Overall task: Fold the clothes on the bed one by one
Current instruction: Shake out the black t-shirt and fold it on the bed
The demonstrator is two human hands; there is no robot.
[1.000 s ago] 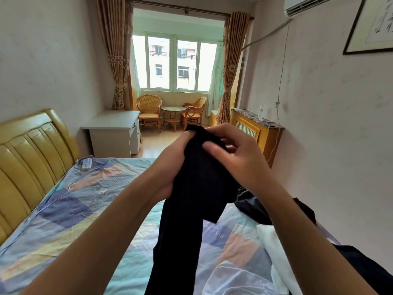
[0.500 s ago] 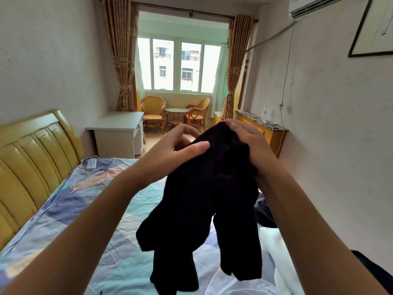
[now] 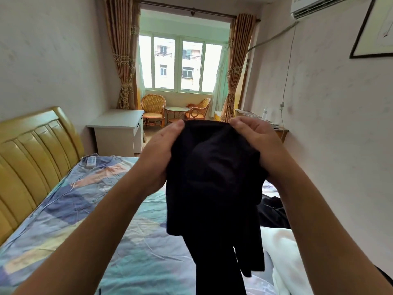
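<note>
Above the bed (image 3: 63, 220), black garment (image 3: 212, 177) clamped in left grip (image 3: 158, 158), right grip (image 3: 258, 143)

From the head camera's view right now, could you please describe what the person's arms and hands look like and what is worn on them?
Both forearms are bare all the way to the picture's lower edge: no sleeves, watch, bracelets or gloves show. The left hand and right hand show no rings on the parts in view. The visible thumbnails are short and unpainted. Nothing is marked or written on either arm.
</note>
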